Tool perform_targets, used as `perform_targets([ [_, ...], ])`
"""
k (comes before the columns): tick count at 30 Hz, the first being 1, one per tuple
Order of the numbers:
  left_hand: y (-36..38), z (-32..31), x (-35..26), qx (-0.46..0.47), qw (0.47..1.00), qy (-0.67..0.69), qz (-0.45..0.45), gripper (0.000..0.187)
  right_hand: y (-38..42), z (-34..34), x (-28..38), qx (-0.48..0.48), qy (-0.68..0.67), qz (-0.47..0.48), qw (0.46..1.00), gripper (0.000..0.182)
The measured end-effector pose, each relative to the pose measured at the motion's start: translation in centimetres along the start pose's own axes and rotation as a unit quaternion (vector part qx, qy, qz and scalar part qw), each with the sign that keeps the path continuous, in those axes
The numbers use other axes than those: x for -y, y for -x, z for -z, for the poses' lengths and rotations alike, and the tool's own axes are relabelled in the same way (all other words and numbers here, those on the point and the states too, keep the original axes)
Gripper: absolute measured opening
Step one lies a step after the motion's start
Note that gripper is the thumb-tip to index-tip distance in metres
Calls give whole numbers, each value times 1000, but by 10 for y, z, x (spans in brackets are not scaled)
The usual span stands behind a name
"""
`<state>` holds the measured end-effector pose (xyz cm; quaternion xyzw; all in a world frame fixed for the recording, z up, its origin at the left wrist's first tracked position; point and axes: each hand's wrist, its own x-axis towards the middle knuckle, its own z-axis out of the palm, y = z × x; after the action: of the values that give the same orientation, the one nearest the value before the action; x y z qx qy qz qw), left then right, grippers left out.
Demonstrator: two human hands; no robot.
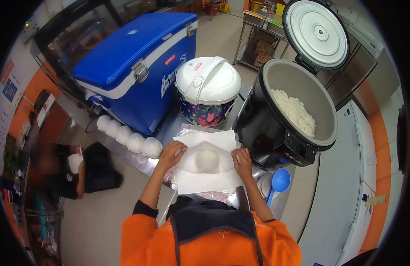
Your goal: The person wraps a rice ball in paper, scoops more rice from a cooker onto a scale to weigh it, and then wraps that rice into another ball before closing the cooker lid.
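Note:
A round mound of white rice (208, 159) shows through a thin white paper sheet (205, 147), whose far part is folded up over it. Pinched in my left hand (171, 153) is the left edge of this sheet. My right hand (242, 160) has its fingers closed on the right edge. More white paper (209, 182) lies flat beneath, on the steel table. To the right stands a black rice cooker (264, 115), its lid up and cooked rice (295, 113) inside.
Several white wrapped bundles (135, 143) line the table's left edge, before a blue cooler box (138, 66). A white-lidded floral container (208, 91) stands behind the paper. A blue scoop (280, 180) lies at right. Another person (74, 170) is at left.

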<state>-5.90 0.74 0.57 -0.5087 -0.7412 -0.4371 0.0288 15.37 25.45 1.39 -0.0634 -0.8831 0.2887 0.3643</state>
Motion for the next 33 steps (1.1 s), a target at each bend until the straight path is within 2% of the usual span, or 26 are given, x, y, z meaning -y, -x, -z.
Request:
perform_targets([
  [1, 1, 5, -5, 10, 998, -48, -36, 18, 4, 3, -1, -5, -1, -1, 1000, 14],
  [4, -16, 5, -31, 36, 995, -85, -25, 12, 14, 7, 3, 17, 79, 8, 997, 13],
  [6, -28, -4, -29, 35, 997, -64, -29, 16, 3, 4, 4, -17, 28, -43, 999, 16],
  [7, -33, -6, -23, 57, 998, -26, 17, 18, -3, 3, 5, -21, 32, -43, 998, 16],
  [8, -39, -8, -19, 77, 995, 12, 61, 21, -9, 0, 6, -21, -53, -105, 993, 18],
  [9, -41, -5, -11, 79, 997, -10, 24, 26, -15, 1, 3, -21, -138, -164, 976, 20],
  [10, -45, -1, -5, 79, 997, -9, 17, 26, -13, -3, -11, -27, -135, -162, 977, 20],
  [12, -47, 6, 5, 165, 985, -36, 26, 27, -11, -10, -26, 64, -203, -310, 927, 25],
  [13, -49, 9, 10, 192, 980, -40, 27, 28, -10, -7, -26, 63, -204, -310, 926, 25],
  [15, -54, 16, 17, 221, 973, -61, 24, 28, -15, -1, -29, 133, 11, -285, 949, 25],
  [16, -59, 19, 19, 250, 965, -80, 21, 29, -14, -5, -33, 132, 9, -280, 951, 25],
  [18, -65, 23, 21, 237, 967, -91, 26, 28, -9, -10, -34, 88, -64, -283, 953, 25],
  [20, -64, 22, 22, 232, 967, -97, 35, 27, -3, -10, -36, 100, -82, -275, 953, 24],
  [22, -63, 19, 25, 117, 993, -6, -33, 25, 6, -14, -46, 111, -100, -271, 951, 23],
  [23, -60, 18, 28, 121, 992, -3, -29, 25, 9, -18, -53, 79, -101, -257, 958, 23],
  [24, -61, 22, 17, 139, 987, 8, 83, 26, 15, -22, -60, 49, -102, -245, 963, 24],
  [25, -57, 21, 12, 157, 968, 18, 196, 26, 10, -11, -46, 82, -117, -321, 936, 24],
  [26, -47, 15, 12, 167, 964, 22, 204, 26, 12, -6, -34, 87, -117, -333, 931, 24],
  [28, -47, 10, 14, 89, 977, 69, 183, 26, 6, -3, -27, 76, -64, -325, 940, 23],
  [29, -50, 13, 15, 125, 970, -23, 205, 29, 10, -8, -34, 72, -45, -325, 942, 24],
  [30, -52, 11, 19, 122, 972, -25, 202, 29, 9, -12, -36, 69, -46, -320, 944, 24],
  [32, -51, 3, 31, 116, 987, -76, 83, 35, 8, -20, -40, 33, -125, -339, 932, 25],
  [33, -56, 2, 23, 132, 979, -107, 111, 40, 6, -27, -44, 32, -125, -338, 932, 25],
])
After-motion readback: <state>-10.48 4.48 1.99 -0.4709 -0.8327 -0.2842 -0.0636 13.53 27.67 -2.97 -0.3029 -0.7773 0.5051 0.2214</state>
